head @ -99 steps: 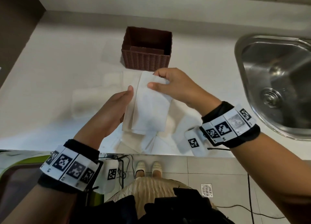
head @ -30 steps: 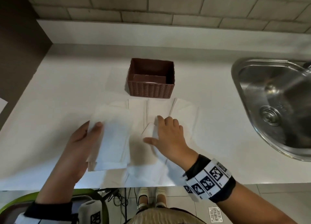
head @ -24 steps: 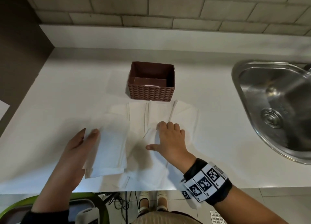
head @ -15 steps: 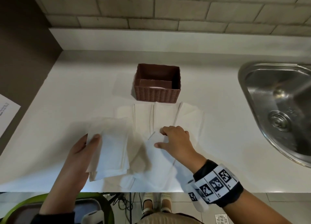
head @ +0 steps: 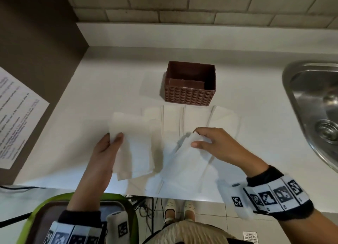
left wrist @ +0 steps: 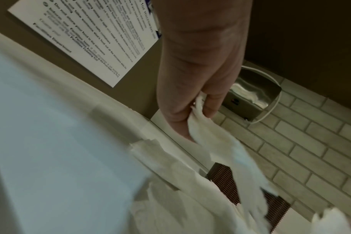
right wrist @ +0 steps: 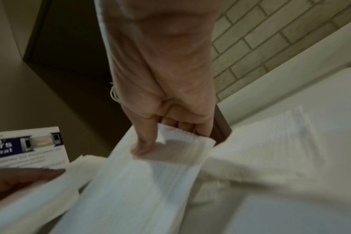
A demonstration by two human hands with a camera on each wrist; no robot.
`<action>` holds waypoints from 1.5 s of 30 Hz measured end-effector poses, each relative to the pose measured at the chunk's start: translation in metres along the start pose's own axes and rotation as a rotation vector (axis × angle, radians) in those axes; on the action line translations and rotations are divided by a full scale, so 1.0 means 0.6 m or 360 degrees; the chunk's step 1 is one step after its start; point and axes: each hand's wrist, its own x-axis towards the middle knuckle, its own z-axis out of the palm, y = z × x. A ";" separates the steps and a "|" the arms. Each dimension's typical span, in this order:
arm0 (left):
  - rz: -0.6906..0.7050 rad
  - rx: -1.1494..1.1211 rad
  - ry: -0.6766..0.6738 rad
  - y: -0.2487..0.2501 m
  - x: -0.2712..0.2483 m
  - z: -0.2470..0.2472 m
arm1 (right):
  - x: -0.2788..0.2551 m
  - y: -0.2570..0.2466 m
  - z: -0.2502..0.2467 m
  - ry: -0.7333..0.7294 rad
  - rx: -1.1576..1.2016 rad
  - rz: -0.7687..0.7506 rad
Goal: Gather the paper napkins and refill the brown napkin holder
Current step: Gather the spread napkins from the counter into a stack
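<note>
The brown napkin holder [head: 190,86] stands on the white counter [head: 91,104], its inside dark and no napkin showing in it. My left hand [head: 109,143] holds a small stack of white napkins [head: 133,145] by its left edge, thumb on top; the same stack of napkins [left wrist: 220,152] hangs from that hand [left wrist: 200,104] in the left wrist view. My right hand [head: 204,143] pinches the far end of one napkin [head: 184,163] and lifts it off the counter; the right wrist view shows the thumb on that napkin [right wrist: 150,174]. More napkins [head: 190,119] lie flat in front of the holder.
A steel sink [head: 314,104] is set into the counter at the right. A dark wall panel with a printed notice [head: 16,119] bounds the left side. A brick wall [head: 201,5] runs behind. A green-rimmed bin [head: 54,216] sits below the counter edge.
My right hand went from lying flat on the napkins to pinching one and raising its far end. The left hand has kept hold of its stack at the left.
</note>
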 end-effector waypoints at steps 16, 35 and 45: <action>-0.0091 0.0320 -0.0744 0.019 -0.041 0.069 | -0.006 -0.095 0.037 0.0193 -0.0036 -0.0300; -0.0036 -0.0036 -0.0443 -0.017 0.019 -0.017 | -0.073 0.035 -0.099 0.0849 0.0133 0.0476; -0.0094 -0.0055 -0.0402 -0.047 0.001 0.037 | 0.024 0.106 -0.069 0.0477 -0.0664 0.0450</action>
